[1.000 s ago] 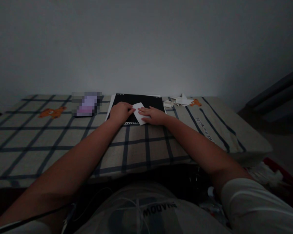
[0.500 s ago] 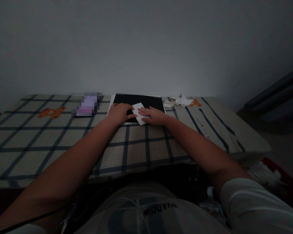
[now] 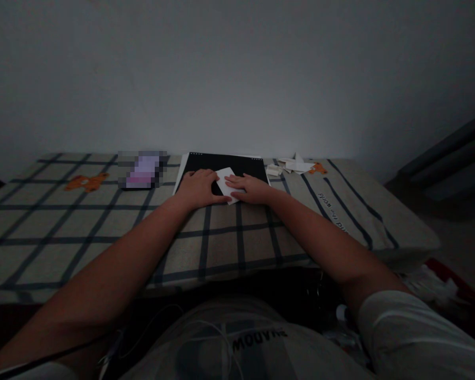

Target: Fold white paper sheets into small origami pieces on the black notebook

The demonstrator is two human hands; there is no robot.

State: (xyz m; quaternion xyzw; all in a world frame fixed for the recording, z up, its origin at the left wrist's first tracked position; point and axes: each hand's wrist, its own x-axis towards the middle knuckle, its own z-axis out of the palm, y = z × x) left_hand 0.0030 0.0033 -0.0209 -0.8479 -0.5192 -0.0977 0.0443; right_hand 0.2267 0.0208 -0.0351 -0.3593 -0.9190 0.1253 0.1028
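Observation:
A small piece of folded white paper (image 3: 224,175) lies tilted on a black sheet or pad (image 3: 225,160) with white marks along its edges. My left hand (image 3: 200,189) rests on the left of the pad. Its thumb touches the paper's near corner and its forefinger reaches the upper left edge, with a gap between them. My right hand (image 3: 252,190) lies over the right part of the paper, fingers stretched out and pressed flat on it. That side of the paper is hidden beneath the hand.
A phone (image 3: 144,171), partly pixelated, lies to the left on the checked tablecloth (image 3: 221,243). Several folded white paper pieces (image 3: 296,164) sit right of the pad. A wall (image 3: 237,79) rises behind the table. A red container (image 3: 459,287) stands below at the right.
My left thumb has slid right and toward me, to the paper's near corner. The left hand has shifted slightly nearer. My right hand stays on the paper.

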